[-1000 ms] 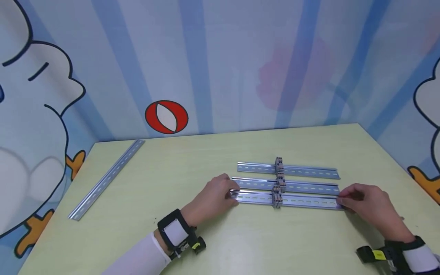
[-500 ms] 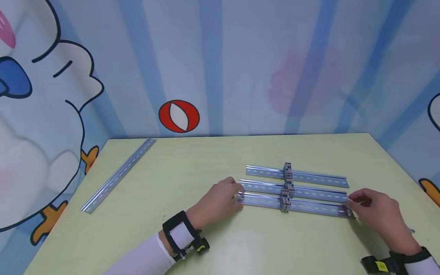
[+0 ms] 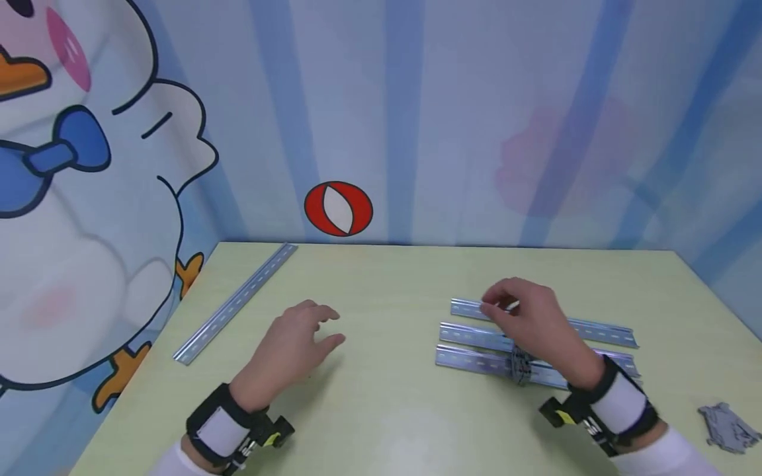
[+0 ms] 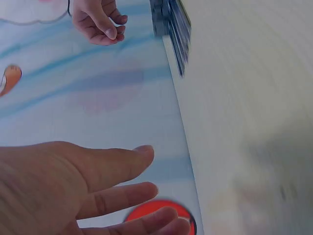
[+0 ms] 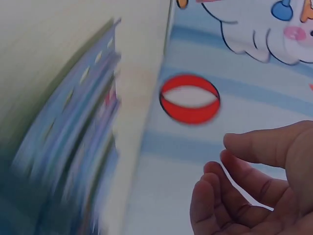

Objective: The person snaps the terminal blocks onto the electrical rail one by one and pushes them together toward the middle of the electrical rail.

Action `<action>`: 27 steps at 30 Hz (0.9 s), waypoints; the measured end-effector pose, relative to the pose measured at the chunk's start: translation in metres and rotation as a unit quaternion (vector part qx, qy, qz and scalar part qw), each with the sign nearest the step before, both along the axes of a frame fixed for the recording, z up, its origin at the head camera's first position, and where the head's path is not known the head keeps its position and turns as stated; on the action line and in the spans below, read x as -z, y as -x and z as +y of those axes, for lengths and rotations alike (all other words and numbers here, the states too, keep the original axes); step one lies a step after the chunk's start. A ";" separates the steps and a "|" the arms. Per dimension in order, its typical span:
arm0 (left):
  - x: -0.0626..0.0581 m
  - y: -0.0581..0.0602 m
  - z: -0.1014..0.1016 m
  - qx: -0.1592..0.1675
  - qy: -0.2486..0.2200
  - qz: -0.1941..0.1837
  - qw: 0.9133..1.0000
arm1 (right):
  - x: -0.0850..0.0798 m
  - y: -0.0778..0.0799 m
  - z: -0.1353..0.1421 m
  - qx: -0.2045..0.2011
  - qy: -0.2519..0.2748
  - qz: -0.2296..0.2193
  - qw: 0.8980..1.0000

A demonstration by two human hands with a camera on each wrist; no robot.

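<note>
Three slotted metal DIN rails lie side by side at the right: a front rail (image 3: 470,359), a middle rail (image 3: 473,335) and a back rail (image 3: 602,332). A small grey terminal block (image 3: 520,365) sits on the front rail; my right hand hides the area behind it. Above the rails hovers the right hand (image 3: 542,327), thumb and forefinger close together, with nothing held in the right wrist view. My left hand (image 3: 292,350) is in the air left of the rails, its fingers extended and spread from the thumb, holding nothing.
Another DIN rail (image 3: 235,304) lies slanted at the table's left side. A heap of small grey pieces (image 3: 729,428) is at the right. Behind the pale table (image 3: 381,396) rises a blue striped wall (image 3: 440,119) with cartoon prints.
Both hands have let go of the front rail's ends. The left hand has moved left, and the right hand has moved left and up over the rails. The view has turned left.
</note>
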State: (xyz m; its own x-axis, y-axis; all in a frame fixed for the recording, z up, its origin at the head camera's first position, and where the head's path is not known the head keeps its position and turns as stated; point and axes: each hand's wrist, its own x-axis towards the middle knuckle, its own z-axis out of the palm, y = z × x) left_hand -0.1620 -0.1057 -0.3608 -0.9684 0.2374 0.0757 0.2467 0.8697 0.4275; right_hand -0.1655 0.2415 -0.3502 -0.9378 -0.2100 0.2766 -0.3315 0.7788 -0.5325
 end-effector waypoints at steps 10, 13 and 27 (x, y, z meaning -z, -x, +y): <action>0.008 -0.003 -0.081 -0.086 0.025 0.024 0.996 | 0.040 0.109 -0.107 -0.067 -0.030 -0.118 0.990; 0.015 -0.004 -0.092 -0.104 0.030 0.031 0.994 | 0.045 0.129 -0.130 -0.059 -0.070 -0.146 0.985; 0.046 0.013 -0.118 -0.109 0.043 0.066 0.991 | 0.054 0.181 -0.216 -0.017 -0.148 -0.113 0.982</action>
State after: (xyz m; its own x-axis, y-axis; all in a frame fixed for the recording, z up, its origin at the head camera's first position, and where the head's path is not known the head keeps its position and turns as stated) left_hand -0.1748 -0.2232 -0.4073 -0.9803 0.0357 0.1944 0.0990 0.9400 0.3264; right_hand -0.3464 0.0253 -0.4046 -0.9592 -0.2822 -0.0148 -0.2597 0.9008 -0.3479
